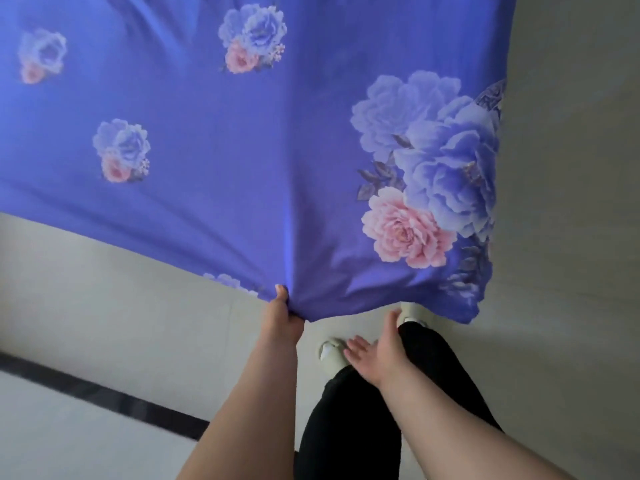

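Gripping near hem of blue floral sheet [242, 150] with left hand [282, 317] at 6 o'clock, fingers bunched round the cloth, thumb on top. Holding nothing in right hand [377, 351]: fingers spread and loose, just at 4 o'clock of the left. Fanned out from that grip, 9 through 2 o'clock, over pale floor [86, 289].

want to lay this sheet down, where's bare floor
Bare floor lies left of the left hand, between the sheet edge and the dark stripe; also right of the sheet. Crowded by the shoes and right hand.
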`<move>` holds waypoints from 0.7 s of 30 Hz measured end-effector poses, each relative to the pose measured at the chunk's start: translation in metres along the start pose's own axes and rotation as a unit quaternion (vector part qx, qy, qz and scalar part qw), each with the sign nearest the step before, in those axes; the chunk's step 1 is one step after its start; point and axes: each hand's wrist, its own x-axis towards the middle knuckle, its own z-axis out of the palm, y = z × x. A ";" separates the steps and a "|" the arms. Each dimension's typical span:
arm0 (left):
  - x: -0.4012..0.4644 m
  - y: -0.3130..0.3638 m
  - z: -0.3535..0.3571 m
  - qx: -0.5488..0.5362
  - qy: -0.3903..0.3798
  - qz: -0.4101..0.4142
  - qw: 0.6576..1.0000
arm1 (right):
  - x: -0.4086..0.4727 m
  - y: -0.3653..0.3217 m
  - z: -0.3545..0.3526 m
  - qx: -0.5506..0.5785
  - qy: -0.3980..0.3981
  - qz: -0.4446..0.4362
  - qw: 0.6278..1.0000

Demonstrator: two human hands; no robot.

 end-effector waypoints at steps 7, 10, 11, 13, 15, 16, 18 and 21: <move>0.027 0.021 -0.036 0.209 0.046 -0.041 0.976 | 0.022 0.068 0.102 -0.085 -0.044 -0.046 0.994; 0.036 0.047 -0.051 0.146 -0.069 -0.098 0.982 | 0.037 0.074 0.107 -0.066 0.071 -0.114 0.989; 0.041 0.063 -0.056 0.091 -0.120 -0.099 0.984 | 0.041 0.074 0.105 -0.058 0.091 -0.131 0.985; 0.060 0.104 -0.068 -0.011 -0.200 -0.065 0.978 | 0.052 0.073 0.100 -0.063 0.133 -0.158 0.976; 0.086 0.158 -0.081 -0.048 -0.218 -0.025 0.974 | 0.060 0.074 0.103 -0.063 0.184 -0.193 0.962; 0.097 0.187 -0.090 -0.052 -0.218 -0.005 0.975 | 0.065 0.077 0.107 -0.058 0.200 -0.212 0.955; 0.115 0.239 -0.113 -0.041 -0.205 0.031 0.977 | 0.078 0.086 0.119 -0.035 0.216 -0.244 0.945; 0.135 0.287 -0.164 0.012 -0.120 0.047 0.992 | 0.092 0.117 0.144 0.019 0.206 -0.244 0.947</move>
